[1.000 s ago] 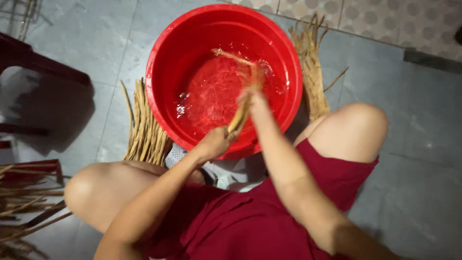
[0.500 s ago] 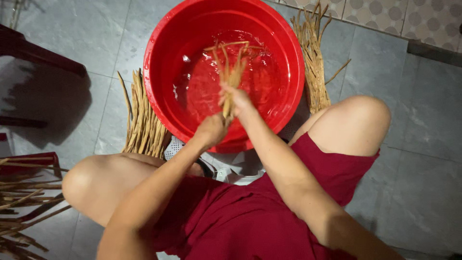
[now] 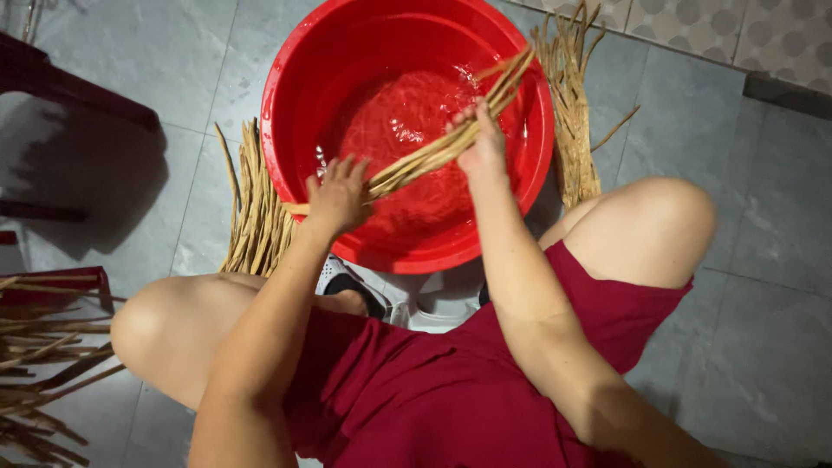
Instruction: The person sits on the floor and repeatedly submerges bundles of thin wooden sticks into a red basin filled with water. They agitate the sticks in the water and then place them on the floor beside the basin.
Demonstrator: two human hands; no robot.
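Note:
A big red basin with a little water stands on the grey tiled floor between my knees. Above it I hold a bundle of long tan sticks, slanted from lower left to upper right. My right hand grips the bundle near its upper part. My left hand rests on the bundle's lower end with its fingers spread.
One pile of the same tan sticks lies on the floor left of the basin, another pile to its right. More dry stalks stick out at the lower left by a dark red frame.
The bundle has come up out of the water and turned from upright to slanted across the basin. My hands have moved apart along it.

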